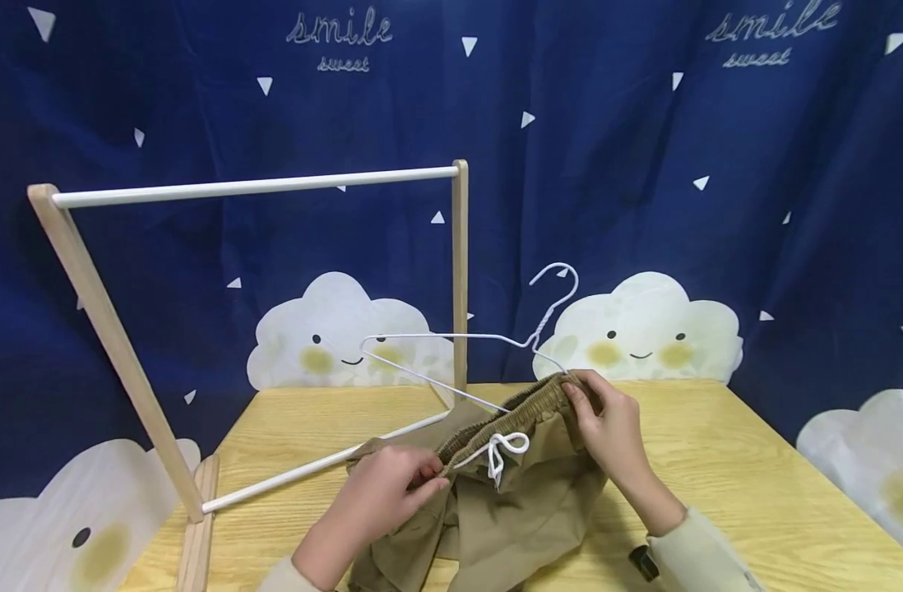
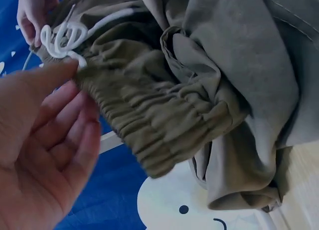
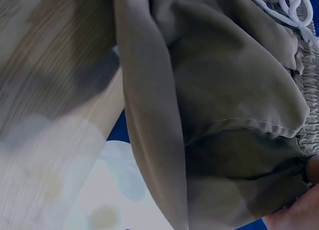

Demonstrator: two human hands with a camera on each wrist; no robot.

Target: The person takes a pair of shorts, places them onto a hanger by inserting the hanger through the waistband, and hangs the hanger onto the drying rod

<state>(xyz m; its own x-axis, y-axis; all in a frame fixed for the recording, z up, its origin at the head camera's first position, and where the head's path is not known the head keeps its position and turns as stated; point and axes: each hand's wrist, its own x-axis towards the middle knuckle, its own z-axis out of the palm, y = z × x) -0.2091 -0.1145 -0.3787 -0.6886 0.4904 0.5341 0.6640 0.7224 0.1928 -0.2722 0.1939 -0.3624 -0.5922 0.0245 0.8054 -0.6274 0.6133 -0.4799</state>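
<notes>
Khaki pants (image 1: 521, 522) with a gathered elastic waistband (image 2: 144, 115) and a white drawstring (image 1: 499, 452) tied in a bow hang above the table, their legs drooping in folds. The right end of a white wire hanger (image 1: 437, 335) goes into the waist opening; its left end sticks out, and its hook points up. With thumb and fingers, my left hand (image 1: 388, 493) pinches the near left part of the waistband. My right hand (image 1: 603, 419) grips the waistband's right end, where the hanger's shoulder meets the cloth. Folds of cloth hide the hanger's inserted tip.
A small wooden clothes rack (image 1: 459, 271) with a white top rail (image 1: 259, 187) stands on the left of the wooden table (image 1: 747, 485). Behind is a dark blue curtain (image 1: 622, 164) with clouds. A small black object (image 1: 644, 563) lies by the right sleeve.
</notes>
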